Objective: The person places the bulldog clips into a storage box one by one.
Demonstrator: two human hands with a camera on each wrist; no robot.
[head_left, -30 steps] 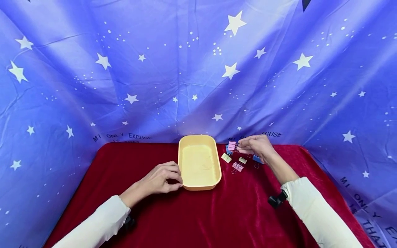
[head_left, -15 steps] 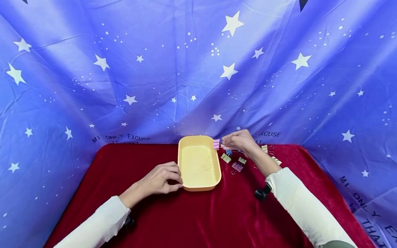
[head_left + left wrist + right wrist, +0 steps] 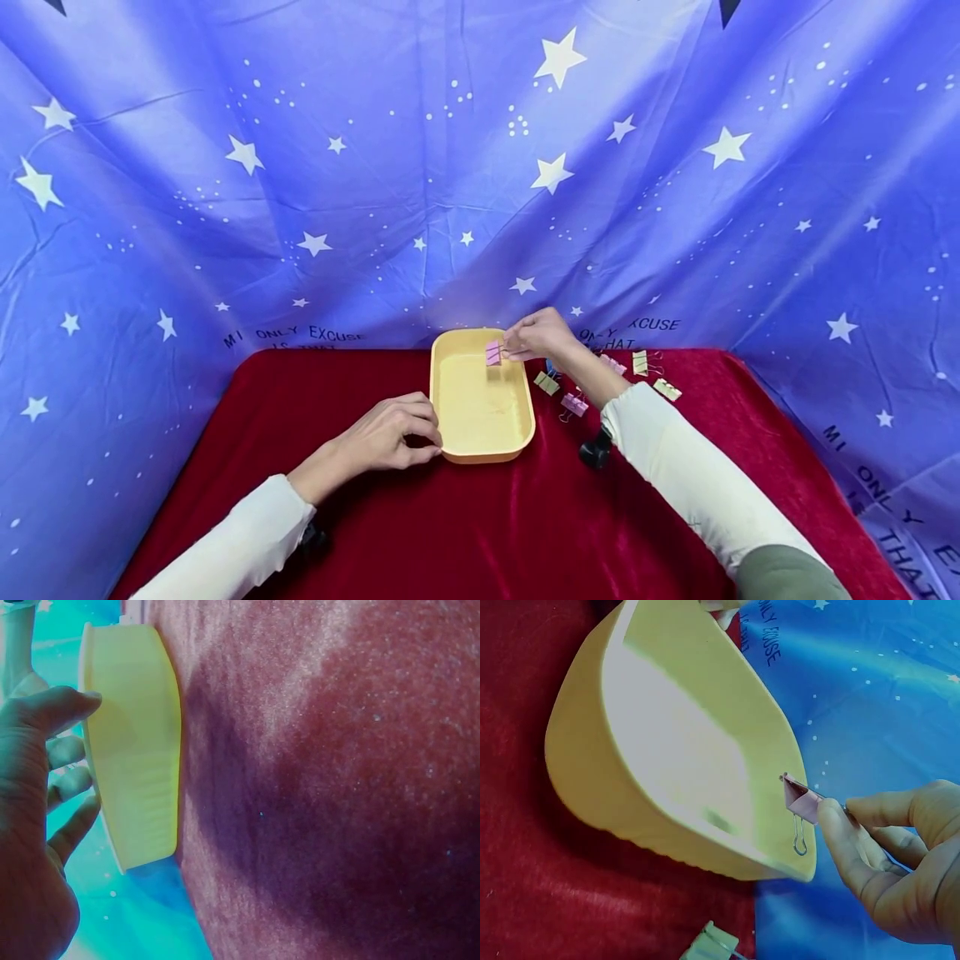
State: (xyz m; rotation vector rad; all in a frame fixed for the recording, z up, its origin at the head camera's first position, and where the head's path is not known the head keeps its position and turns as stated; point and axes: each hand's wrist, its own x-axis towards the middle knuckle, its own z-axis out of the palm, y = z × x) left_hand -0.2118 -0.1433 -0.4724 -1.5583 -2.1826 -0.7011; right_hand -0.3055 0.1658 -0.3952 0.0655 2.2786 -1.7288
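Over the yellow tray [image 3: 480, 421], my nearly closed right fingers [image 3: 881, 808] are pinching 1 pink binder clip [image 3: 492, 354], apparently by a handle, leaving its body clear; my bent left fingers [image 3: 79, 824] are gripping the tray's rim, presumably steadying it.

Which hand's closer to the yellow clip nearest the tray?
Right. The right hand holds a pink clip at the tray's far right, just beyond the yellow clip; the left hand is at the tray's left side.
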